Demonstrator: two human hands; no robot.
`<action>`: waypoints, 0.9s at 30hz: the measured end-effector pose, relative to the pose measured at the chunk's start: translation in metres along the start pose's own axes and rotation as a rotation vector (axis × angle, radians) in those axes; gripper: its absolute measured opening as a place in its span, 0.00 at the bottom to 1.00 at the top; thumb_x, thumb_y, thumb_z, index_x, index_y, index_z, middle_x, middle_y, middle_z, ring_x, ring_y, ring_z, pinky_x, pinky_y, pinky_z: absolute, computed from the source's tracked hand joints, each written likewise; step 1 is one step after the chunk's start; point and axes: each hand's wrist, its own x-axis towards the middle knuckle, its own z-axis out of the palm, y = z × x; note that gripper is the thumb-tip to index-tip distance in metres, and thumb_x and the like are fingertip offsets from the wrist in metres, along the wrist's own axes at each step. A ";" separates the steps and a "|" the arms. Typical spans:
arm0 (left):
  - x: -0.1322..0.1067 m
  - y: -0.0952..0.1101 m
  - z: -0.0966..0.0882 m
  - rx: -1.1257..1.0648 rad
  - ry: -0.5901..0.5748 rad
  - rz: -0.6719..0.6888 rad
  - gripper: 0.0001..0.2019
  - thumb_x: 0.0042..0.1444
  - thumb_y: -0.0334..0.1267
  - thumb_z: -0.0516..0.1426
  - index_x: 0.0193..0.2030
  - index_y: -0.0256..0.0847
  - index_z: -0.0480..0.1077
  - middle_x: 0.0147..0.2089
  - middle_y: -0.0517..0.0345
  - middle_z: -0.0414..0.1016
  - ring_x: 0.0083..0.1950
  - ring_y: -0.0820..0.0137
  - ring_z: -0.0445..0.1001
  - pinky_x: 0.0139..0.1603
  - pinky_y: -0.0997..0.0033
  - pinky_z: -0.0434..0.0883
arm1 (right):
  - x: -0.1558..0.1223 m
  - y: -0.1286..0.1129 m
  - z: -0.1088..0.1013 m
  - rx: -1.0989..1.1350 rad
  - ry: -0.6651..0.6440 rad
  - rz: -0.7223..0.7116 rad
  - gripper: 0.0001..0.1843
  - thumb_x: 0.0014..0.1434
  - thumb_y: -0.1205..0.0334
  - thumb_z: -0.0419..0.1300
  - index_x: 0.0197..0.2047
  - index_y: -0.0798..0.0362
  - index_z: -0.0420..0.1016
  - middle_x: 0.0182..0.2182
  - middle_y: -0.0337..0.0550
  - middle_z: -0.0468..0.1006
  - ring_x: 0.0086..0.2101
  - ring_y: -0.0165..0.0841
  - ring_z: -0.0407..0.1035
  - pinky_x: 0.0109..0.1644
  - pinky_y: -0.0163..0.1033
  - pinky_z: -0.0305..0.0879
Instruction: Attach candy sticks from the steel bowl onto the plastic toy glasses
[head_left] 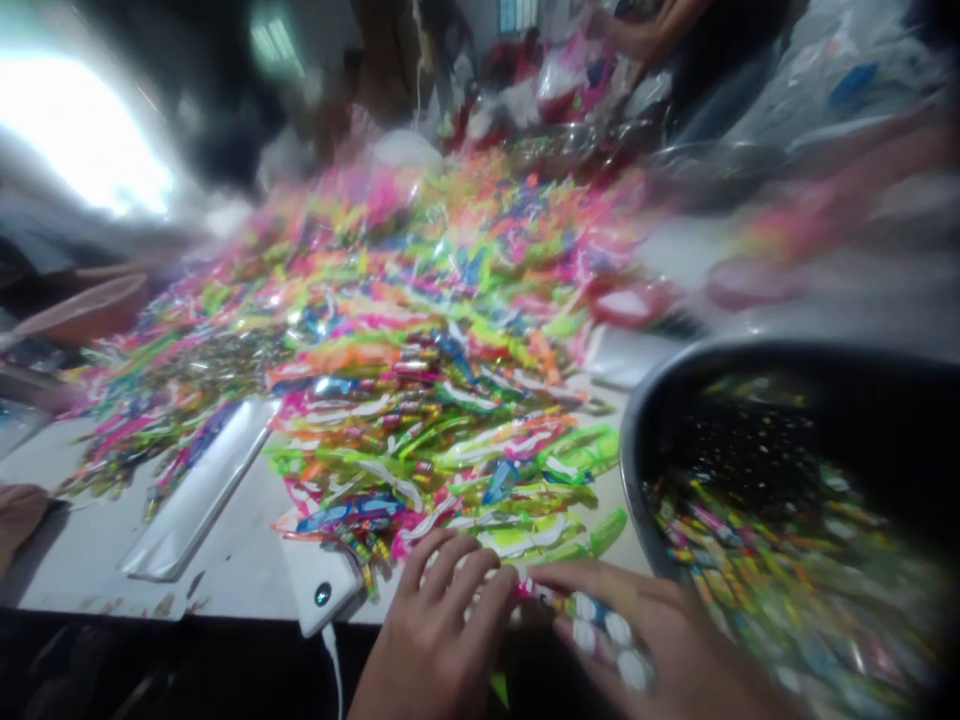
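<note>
White-ended sticks [590, 638], at the near edge of the table [244, 560], lie clasped in the right hand [667, 635], long axis roughly left–right; left hand [450, 605] close by, fingers curled, its hold indeterminable.

The left hand [442, 640] and right hand [675, 635] are bare, with slim, rounded fingers [489, 608].
</note>
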 end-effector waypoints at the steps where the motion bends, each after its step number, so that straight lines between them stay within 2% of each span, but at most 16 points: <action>1: 0.005 -0.010 -0.003 0.040 0.010 0.012 0.14 0.67 0.25 0.50 0.53 0.36 0.74 0.48 0.51 0.81 0.54 0.59 0.75 0.63 0.55 0.66 | 0.000 0.001 0.002 -0.005 0.027 0.028 0.21 0.66 0.60 0.59 0.60 0.41 0.79 0.49 0.39 0.86 0.48 0.39 0.81 0.55 0.36 0.74; 3: 0.022 -0.033 -0.011 0.118 0.033 0.040 0.15 0.67 0.24 0.52 0.55 0.37 0.74 0.50 0.50 0.80 0.56 0.59 0.74 0.64 0.55 0.66 | 0.000 0.006 0.005 0.007 0.054 0.108 0.24 0.66 0.58 0.58 0.63 0.37 0.77 0.42 0.36 0.88 0.43 0.40 0.82 0.50 0.37 0.77; 5: 0.048 -0.061 -0.025 0.182 0.052 0.053 0.15 0.66 0.23 0.55 0.56 0.37 0.74 0.51 0.49 0.79 0.57 0.58 0.73 0.62 0.53 0.68 | -0.001 0.011 0.007 0.042 0.047 0.205 0.24 0.68 0.53 0.57 0.66 0.36 0.74 0.37 0.36 0.87 0.42 0.41 0.82 0.46 0.38 0.79; 8: 0.093 -0.103 -0.046 0.326 0.162 -0.136 0.17 0.65 0.22 0.55 0.57 0.37 0.75 0.55 0.45 0.77 0.58 0.53 0.73 0.59 0.49 0.72 | -0.004 0.014 0.006 0.074 0.037 0.279 0.26 0.68 0.46 0.57 0.67 0.36 0.72 0.36 0.39 0.87 0.43 0.43 0.82 0.45 0.40 0.79; 11: 0.113 -0.129 -0.060 0.468 0.309 -0.222 0.20 0.65 0.21 0.52 0.61 0.36 0.73 0.63 0.39 0.72 0.66 0.49 0.68 0.66 0.44 0.67 | -0.006 0.011 0.003 0.061 0.097 0.285 0.25 0.66 0.46 0.61 0.65 0.37 0.75 0.41 0.40 0.87 0.42 0.43 0.82 0.47 0.40 0.79; 13: 0.102 -0.129 -0.062 0.460 0.345 -0.238 0.22 0.66 0.22 0.51 0.63 0.36 0.71 0.63 0.40 0.71 0.65 0.51 0.69 0.67 0.46 0.68 | -0.006 0.008 0.002 0.062 0.127 0.274 0.24 0.65 0.46 0.63 0.63 0.37 0.77 0.44 0.40 0.87 0.44 0.45 0.82 0.46 0.40 0.80; 15: 0.076 -0.118 -0.058 0.399 0.299 -0.232 0.22 0.66 0.22 0.51 0.64 0.39 0.70 0.59 0.44 0.73 0.60 0.53 0.72 0.62 0.49 0.72 | -0.006 0.008 0.003 0.069 0.135 0.253 0.24 0.65 0.46 0.63 0.63 0.36 0.77 0.45 0.41 0.87 0.44 0.45 0.82 0.44 0.41 0.80; 17: 0.043 -0.105 -0.051 0.348 0.169 -0.226 0.21 0.65 0.22 0.52 0.62 0.42 0.71 0.58 0.46 0.73 0.58 0.53 0.72 0.59 0.49 0.74 | -0.007 0.010 0.004 0.072 0.144 0.225 0.23 0.66 0.46 0.63 0.62 0.35 0.78 0.45 0.41 0.87 0.45 0.45 0.82 0.45 0.41 0.80; 19: 0.013 -0.096 -0.041 0.335 0.015 -0.215 0.22 0.63 0.22 0.55 0.61 0.42 0.71 0.62 0.44 0.70 0.63 0.49 0.69 0.61 0.45 0.73 | -0.008 0.014 0.005 0.076 0.146 0.207 0.22 0.66 0.47 0.63 0.62 0.35 0.78 0.43 0.41 0.87 0.43 0.45 0.82 0.45 0.41 0.80; 21: -0.008 -0.096 -0.030 0.351 -0.093 -0.198 0.22 0.61 0.21 0.56 0.61 0.40 0.71 0.68 0.40 0.65 0.70 0.45 0.63 0.66 0.41 0.69 | -0.010 0.017 0.006 0.085 0.129 0.203 0.22 0.66 0.48 0.64 0.62 0.35 0.77 0.41 0.41 0.87 0.41 0.44 0.83 0.42 0.40 0.80; 24: -0.020 -0.104 -0.015 0.370 -0.167 -0.193 0.21 0.60 0.21 0.58 0.59 0.38 0.72 0.72 0.36 0.59 0.75 0.42 0.57 0.70 0.38 0.64 | -0.012 0.019 0.007 0.088 0.109 0.200 0.22 0.65 0.48 0.64 0.62 0.35 0.77 0.41 0.41 0.87 0.40 0.44 0.83 0.39 0.39 0.80; 27: -0.020 -0.111 -0.010 0.376 -0.148 -0.179 0.18 0.59 0.21 0.60 0.55 0.36 0.74 0.72 0.34 0.59 0.76 0.41 0.53 0.73 0.39 0.61 | -0.012 0.019 0.007 0.109 0.123 0.204 0.19 0.65 0.48 0.64 0.59 0.36 0.78 0.40 0.40 0.87 0.39 0.42 0.83 0.39 0.38 0.79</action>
